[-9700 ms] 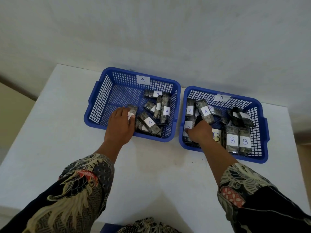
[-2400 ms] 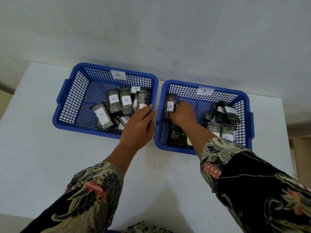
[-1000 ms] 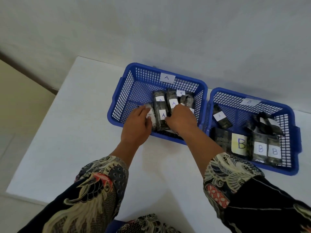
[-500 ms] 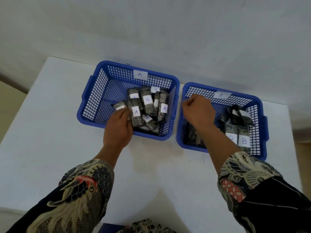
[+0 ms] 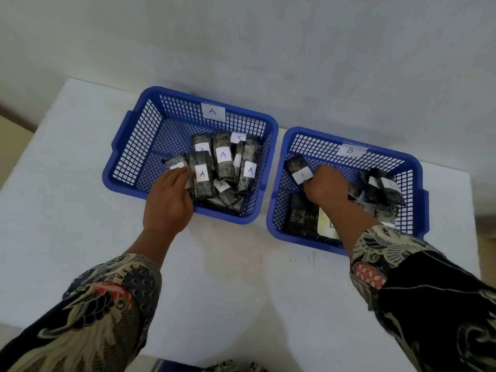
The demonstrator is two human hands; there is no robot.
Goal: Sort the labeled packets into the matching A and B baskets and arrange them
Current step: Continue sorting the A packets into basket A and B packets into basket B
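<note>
Pinching an A packet [image 5: 299, 170] in the right basket [image 5: 281, 210] with right hand [image 5: 326, 187]; left hand [image 5: 167, 202] fingers [image 5: 178, 174] resting straight on left-basket [image 5: 128, 157] packets [image 5: 224, 157].

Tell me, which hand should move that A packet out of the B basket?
The right hand. It is already inside the B basket, touching the stray A packet. The left hand is busy on packets in the A basket.
</note>
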